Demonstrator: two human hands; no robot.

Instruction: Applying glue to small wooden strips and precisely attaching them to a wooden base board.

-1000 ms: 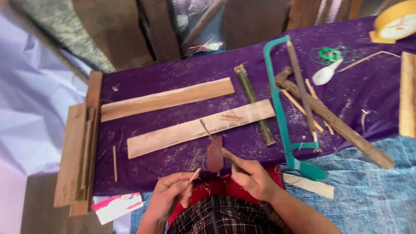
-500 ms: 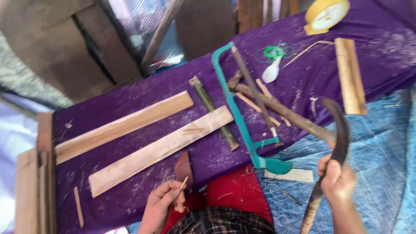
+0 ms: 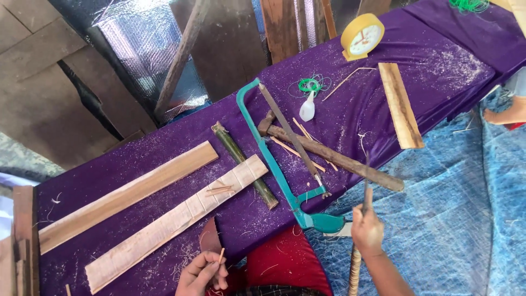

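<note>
A bench draped in purple cloth [image 3: 164,159] runs across the view, dusted with sawdust. At its left end lie two long flat wooden slats side by side: a darker brown slat [image 3: 126,194] and, nearer the person, a paler slat [image 3: 175,219] with a couple of thin slivers lying on it. Just below the pale slat, the left hand [image 3: 203,274] hovers at the bench's near edge, fingers curled, pinching a thin bamboo sliver [image 3: 221,255] between thumb and fingertips. A small reddish-brown wooden piece [image 3: 209,237] lies on the cloth just above that hand.

Toward the middle, a green bamboo stick [image 3: 244,164] lies aslant, touching the pale slat's far end. Beside it lies a teal-framed hacksaw [image 3: 274,159], its handle hanging over the near edge, and a hammer with a long wooden handle [image 3: 334,159] crosses under the blade.

To the right, off the bench and over a blue tarp [image 3: 449,219], the right hand [image 3: 367,233] is closed tight around the handle of a curved knife [image 3: 365,183], its dark blade pointing up toward the bench. Farther back sit a small white bottle [image 3: 307,108], a coil of green string [image 3: 309,85], a short plank [image 3: 401,104] and a yellow clock [image 3: 362,37].
</note>
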